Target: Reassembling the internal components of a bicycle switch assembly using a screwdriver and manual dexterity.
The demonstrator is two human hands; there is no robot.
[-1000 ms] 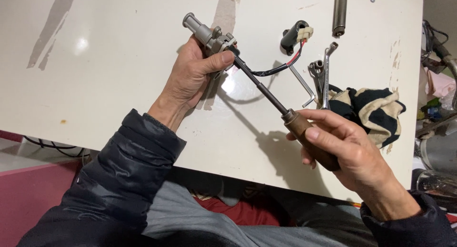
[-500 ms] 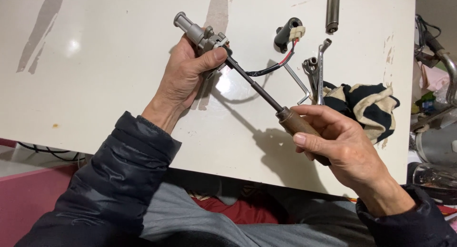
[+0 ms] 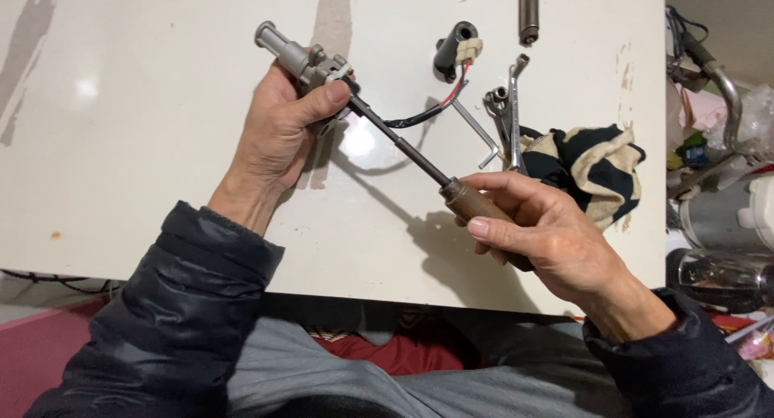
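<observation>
Above the white table [image 3: 161, 144], your left hand [image 3: 278, 136] clamps the metal valve part [image 3: 302, 59] steady while your right hand [image 3: 548, 237] grips the screwdriver [image 3: 451, 188], tip seated in it.

Both arms wear a dark navy puffy jacket with quilted sleeves gathered at the cuffs, above grey trousers; the hands are bare.

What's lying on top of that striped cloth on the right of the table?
The ends of a few metal wrenches rest on the upper left edge of the striped cloth. The right hand covers its lower left part, so nothing can be seen there.
</observation>
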